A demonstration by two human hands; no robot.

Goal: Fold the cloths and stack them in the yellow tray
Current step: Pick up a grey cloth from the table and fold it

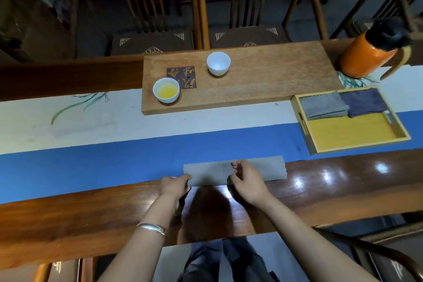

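A grey cloth (270, 168), folded into a long strip, lies across the near edge of the blue runner and the wooden table. My left hand (175, 186) pinches its near left corner. My right hand (248, 184) rests on the strip's middle, thumb and fingers closed on the fabric. The yellow tray (350, 131) stands to the right, farther back. A folded grey cloth (322, 105) and a folded dark blue cloth (364, 102) lie side by side along its far part.
A wooden tea board (263, 78) sits behind the runner with an empty white cup (218, 63) and a cup of yellow liquid (166, 90). An orange flask (368, 51) stands at the far right. Chairs line the table's far side.
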